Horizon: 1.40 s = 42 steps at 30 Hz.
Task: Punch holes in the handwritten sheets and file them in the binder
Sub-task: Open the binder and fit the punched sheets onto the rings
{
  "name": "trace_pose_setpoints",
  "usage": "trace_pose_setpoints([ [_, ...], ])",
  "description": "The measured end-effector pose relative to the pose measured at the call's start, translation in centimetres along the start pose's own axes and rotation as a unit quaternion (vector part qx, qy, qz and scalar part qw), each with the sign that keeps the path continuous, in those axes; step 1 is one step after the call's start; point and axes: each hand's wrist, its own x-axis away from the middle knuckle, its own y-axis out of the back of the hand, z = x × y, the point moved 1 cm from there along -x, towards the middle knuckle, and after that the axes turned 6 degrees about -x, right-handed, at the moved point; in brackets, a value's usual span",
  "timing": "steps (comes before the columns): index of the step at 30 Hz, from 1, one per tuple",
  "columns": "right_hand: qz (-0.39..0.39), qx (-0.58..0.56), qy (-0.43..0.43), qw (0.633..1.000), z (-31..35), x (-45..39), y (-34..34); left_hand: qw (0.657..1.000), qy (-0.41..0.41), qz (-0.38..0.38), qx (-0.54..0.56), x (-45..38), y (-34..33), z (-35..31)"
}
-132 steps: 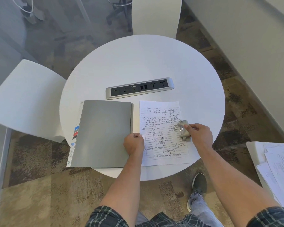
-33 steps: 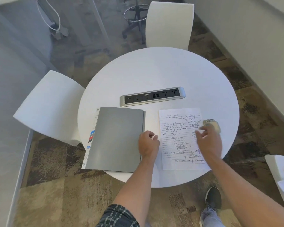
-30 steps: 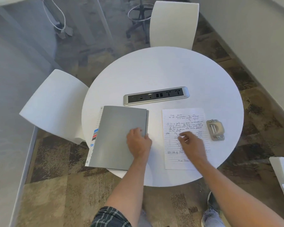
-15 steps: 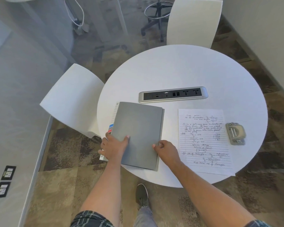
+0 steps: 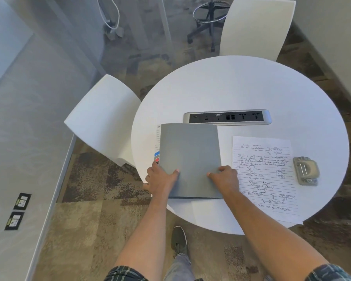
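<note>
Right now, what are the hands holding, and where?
Both hold the grey binder: left hand grips its left edge, right hand its lower right edge. Sheet and punch lie untouched.

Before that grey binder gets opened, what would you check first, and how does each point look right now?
1. Binder lies flat on the table: ok.
2. Left hand holds its left edge: ok.
3. Right hand fingers curl on the cover's right edge: ok.
4. Handwritten sheet lies clear of the cover: ok.
5. Sheet already punched: cannot tell.
6. Hole punch out of the way, right of the sheet: ok.
</note>
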Motion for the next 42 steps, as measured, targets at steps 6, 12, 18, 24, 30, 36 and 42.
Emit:
trace_pose_setpoints([
  [6, 0.027, -0.129, -0.073, 0.989, -0.3, -1.5, 0.5, 0.999, -0.037, 0.015, 0.011, 0.2, -0.5, 0.9],
  [12, 0.007, -0.076, -0.031, 0.997, -0.1, -1.2, 1.6, 0.998, -0.047, 0.035, -0.015, 0.2, -0.3, 0.8],
  [18, 0.041, -0.184, -0.05, 0.981, 0.2, -0.9, 2.2, 0.997, -0.067, 0.045, -0.015, -0.2, -0.4, 1.3],
  [24, 0.1, -0.292, 0.002, 0.951, 0.9, -0.5, 3.3, 0.976, -0.161, 0.143, -0.042, -0.2, 1.4, 3.1],
  [30, 0.108, -0.334, 0.065, 0.934, 2.8, 1.2, 2.8, 0.946, -0.285, 0.095, -0.12, 1.2, 1.7, 6.0],
  [36, 0.061, -0.348, 0.001, 0.936, 1.1, 0.6, 2.6, 0.942, -0.297, 0.105, -0.115, 2.1, 1.8, 6.3],
  [42, -0.009, -0.226, 0.012, 0.974, -1.6, -0.1, 2.6, 0.945, -0.297, 0.133, -0.024, 2.4, 2.4, 6.9],
])
